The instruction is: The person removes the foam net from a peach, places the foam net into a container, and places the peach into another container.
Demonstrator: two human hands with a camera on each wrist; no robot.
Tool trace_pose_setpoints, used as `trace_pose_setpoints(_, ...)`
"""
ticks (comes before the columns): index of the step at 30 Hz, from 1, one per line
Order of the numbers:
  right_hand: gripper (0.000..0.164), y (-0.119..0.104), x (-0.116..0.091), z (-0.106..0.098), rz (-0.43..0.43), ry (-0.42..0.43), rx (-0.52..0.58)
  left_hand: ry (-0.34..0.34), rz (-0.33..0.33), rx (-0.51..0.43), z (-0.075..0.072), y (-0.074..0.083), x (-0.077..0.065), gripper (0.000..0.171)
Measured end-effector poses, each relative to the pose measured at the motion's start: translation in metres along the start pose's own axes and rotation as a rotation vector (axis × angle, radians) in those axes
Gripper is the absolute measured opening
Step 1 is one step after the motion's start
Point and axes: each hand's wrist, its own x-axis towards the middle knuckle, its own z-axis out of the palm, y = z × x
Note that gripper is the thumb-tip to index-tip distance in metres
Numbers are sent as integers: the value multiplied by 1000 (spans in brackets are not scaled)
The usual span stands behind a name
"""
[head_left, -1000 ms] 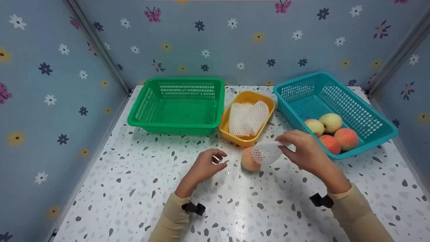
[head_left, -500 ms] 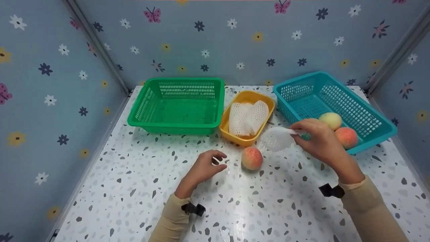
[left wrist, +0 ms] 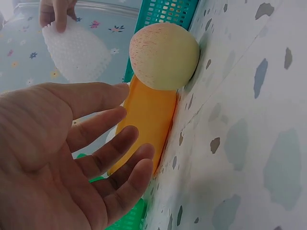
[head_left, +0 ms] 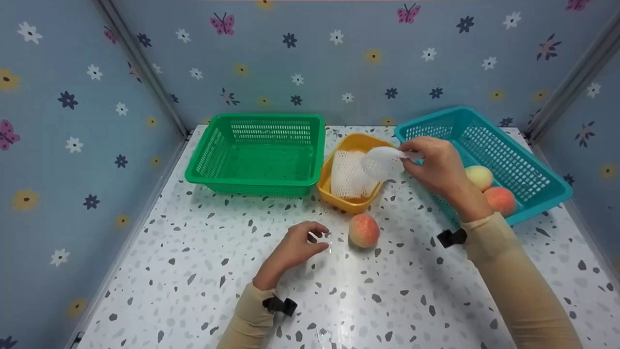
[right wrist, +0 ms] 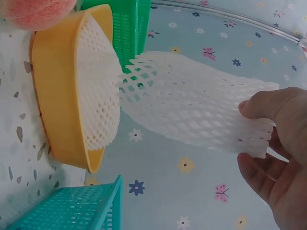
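My right hand point(head_left: 436, 162) pinches one end of a white foam fruit net point(right wrist: 192, 103). The net's free end hangs over the yellow basket point(head_left: 351, 206), where more white foam netting point(head_left: 345, 177) lies. A bare peach point(head_left: 364, 230), pink and pale yellow, rests on the table in front of that basket. To the left of the peach, my left hand point(head_left: 300, 245) stays low over the table, its fingers loosely bent and holding nothing. In the left wrist view the peach point(left wrist: 163, 57) sits just beyond those fingers.
A green basket point(head_left: 254, 186) with nothing in it stands at the back left. The teal basket point(head_left: 537, 208) at the right holds peaches point(head_left: 500, 201), partly hidden by the right arm. Patterned panels point(head_left: 310, 58) close off the back and sides of the speckled table.
My right hand has drawn the foam net off the peach, first to the right, then up and left over the yellow basket. The left hand and the peach have hardly moved.
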Motion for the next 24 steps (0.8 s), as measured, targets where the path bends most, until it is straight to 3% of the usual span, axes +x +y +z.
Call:
trace_pose_setpoints(9, 11, 7, 43, 27, 48, -14, -48, 5, -8, -2, 0, 0, -3, 29)
trace_pose_setpoints(18, 11, 21, 70, 57, 175, -63, -134, -3, -29, 9, -2, 5, -5, 30)
trace_pose_setpoints(24, 12, 28, 84, 80, 191, -63, -180, 3, -26, 15, -4, 7, -8, 30)
